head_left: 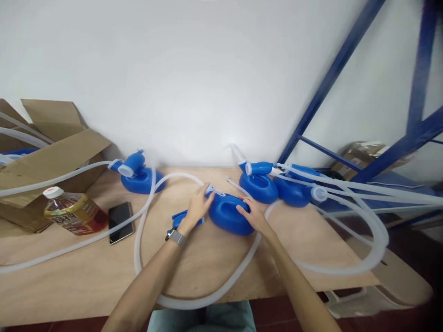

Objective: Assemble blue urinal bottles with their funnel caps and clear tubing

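A blue plastic urinal bottle lies on the wooden table in front of me. My left hand has its fingers closed around the white cap at the bottle's neck, where a clear hose runs off to the left. Gripping the right side of the body is my right hand, its thumb on top and fingers at the back edge. Partly behind my left wrist lies a blue plastic part; its full shape is hidden. The hose loops across the table in front of the bottle.
More blue urinal bottles with hoses stand at the back left and back right. To the left are a phone, a drink bottle and an open cardboard box. A blue metal frame rises at the right.
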A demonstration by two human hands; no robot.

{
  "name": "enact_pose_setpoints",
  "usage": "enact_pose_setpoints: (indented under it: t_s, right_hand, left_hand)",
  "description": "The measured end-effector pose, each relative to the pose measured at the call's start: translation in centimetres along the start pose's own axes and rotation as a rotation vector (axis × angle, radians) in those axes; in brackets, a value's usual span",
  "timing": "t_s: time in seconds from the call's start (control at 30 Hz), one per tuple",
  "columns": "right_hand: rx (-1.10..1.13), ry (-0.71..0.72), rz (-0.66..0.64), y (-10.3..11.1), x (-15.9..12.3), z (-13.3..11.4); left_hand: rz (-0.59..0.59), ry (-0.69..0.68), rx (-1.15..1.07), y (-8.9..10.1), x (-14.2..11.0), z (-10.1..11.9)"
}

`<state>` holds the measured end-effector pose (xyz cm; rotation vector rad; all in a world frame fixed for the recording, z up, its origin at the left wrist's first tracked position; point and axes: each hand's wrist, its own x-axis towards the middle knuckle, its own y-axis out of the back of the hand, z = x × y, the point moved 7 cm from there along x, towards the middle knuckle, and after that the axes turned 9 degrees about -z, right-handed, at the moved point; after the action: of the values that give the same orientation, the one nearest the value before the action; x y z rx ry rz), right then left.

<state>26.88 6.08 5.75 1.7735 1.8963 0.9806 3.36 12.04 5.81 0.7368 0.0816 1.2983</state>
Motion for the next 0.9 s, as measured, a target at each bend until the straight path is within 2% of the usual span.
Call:
enact_pose_setpoints:
  t_s: [0.13, 0.3, 0.43, 0.6, 0.7, 0.9]
  right_hand:
    - [-0.029, 0.016, -0.071, 0.0, 1.9, -2.6]
    - [0.016, 0.105, -0.198, -1.5, 5.3, -5.4]
    - [0.067, 0.132, -0.271, -2.3, 6.3, -6.7]
    - [0.091, 0.139, -0.273, -2.5, 5.2, -8.3]
    - [0.122, 0.137, -0.275, -3.1, 5.2, -8.2]
    - [0.256, 0.106, -0.352, -5.2, 6.7, -5.9]
  left_hand:
    - [-0.078, -0.01, -0.045, 0.4, -0.5, 0.4]
    - [-0.12, 0.036, -0.086, 1.3, -0.8, 0.5]
    - [-0.052, 0.107, -0.073, 1.4, -0.1, 0.6]
    - [0.048, 0.147, -0.002, 0.9, -0.1, 0.7]
    - [0.048, 0.133, 0.034, 0.6, -0.5, 0.8]
    - [0.05, 0.156, 0.091, 0.7, -0.6, 0.7]
